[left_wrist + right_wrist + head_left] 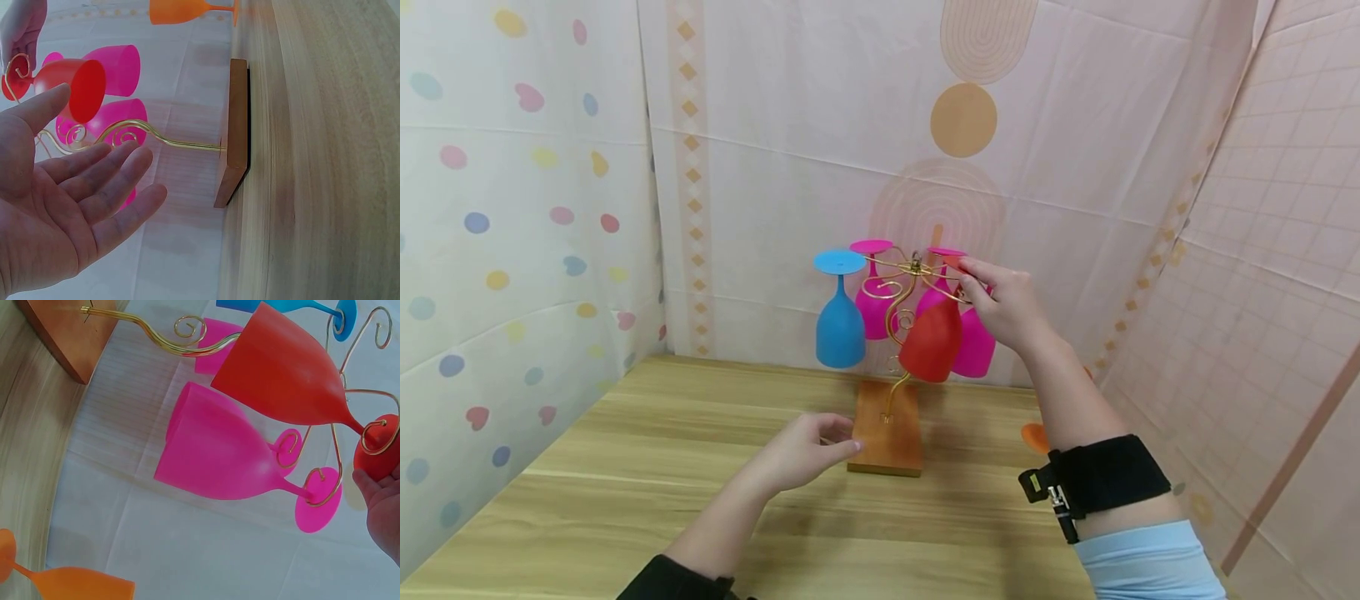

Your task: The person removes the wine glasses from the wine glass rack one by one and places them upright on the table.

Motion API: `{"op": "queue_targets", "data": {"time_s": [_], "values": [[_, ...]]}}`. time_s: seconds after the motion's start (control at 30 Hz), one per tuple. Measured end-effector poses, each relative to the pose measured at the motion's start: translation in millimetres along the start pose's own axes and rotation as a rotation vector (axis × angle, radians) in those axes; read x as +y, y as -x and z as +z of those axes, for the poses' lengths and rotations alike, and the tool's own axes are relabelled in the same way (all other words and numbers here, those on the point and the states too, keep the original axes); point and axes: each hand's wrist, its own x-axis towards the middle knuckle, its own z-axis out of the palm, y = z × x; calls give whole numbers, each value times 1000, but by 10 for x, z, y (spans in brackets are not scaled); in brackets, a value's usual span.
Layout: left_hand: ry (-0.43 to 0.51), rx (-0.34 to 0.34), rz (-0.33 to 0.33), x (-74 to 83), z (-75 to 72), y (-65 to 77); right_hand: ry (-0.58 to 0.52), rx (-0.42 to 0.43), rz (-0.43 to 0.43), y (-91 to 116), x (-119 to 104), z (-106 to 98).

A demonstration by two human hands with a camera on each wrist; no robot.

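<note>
A red goblet (931, 343) hangs upside down and slightly tilted at the front right of a gold wire rack (891, 321). My right hand (1009, 307) pinches the red goblet's foot, beside a curled gold hook at the stem (381, 432). My left hand (805, 452) is beside the rack's wooden base (886, 450), its fingers relaxed and holding nothing; contact with the base is unclear. A blue goblet (840, 337) hangs upside down on the left. Several pink goblets (215, 447) hang on the other arms, partly hidden behind the red one.
An orange goblet (84, 584) stands on the wood-grain table (647, 467) to the right, mostly hidden by my right forearm in the head view. Patterned cloth walls (790, 167) enclose the table at the back and sides.
</note>
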Motion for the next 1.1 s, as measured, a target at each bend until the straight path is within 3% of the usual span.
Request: {"op": "queue_targets", "data": {"time_s": [0.6,0.77,1.1], "values": [[-9,6,4,6,6,3,38,134,-36,139,136,14],[-13,6,6,6,1,5,66,188,-80,211,169,21],[-19,11,3,8,-6,24,35,267,-113,351,242,35]]}}
